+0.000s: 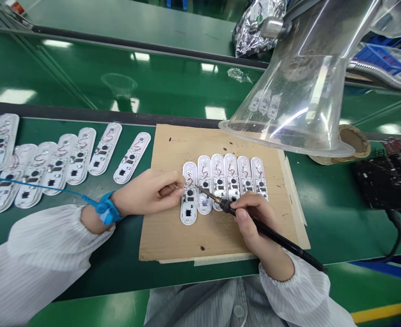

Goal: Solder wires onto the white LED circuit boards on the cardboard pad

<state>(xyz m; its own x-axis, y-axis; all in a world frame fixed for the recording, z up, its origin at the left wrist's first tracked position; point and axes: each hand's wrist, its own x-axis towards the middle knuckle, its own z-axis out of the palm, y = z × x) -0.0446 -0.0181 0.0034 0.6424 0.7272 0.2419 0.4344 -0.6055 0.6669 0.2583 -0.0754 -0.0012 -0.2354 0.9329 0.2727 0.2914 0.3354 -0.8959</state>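
My right hand [259, 222] is wrapped round the black handle of a soldering iron [278, 237], its metal tip pointing up and left. That tip is over the upper half of the leftmost white oval housing [188, 206], which carries a circuit board and thin red wires. From the left, my left hand [154, 190] pinches a thin solder wire [176, 186] beside the same housing. A blue wrist strap [107, 209] circles my left wrist. Several like housings [232, 175] lie side by side to the right, partly behind the iron and my right hand.
A cardboard sheet [173, 245] lies under the row. More housings [132, 158] are spread at the left. A clear fume hood [295, 109] hangs above the board's right side. At the right stand a tape roll [355, 143] and a black device [387, 177] with cables.
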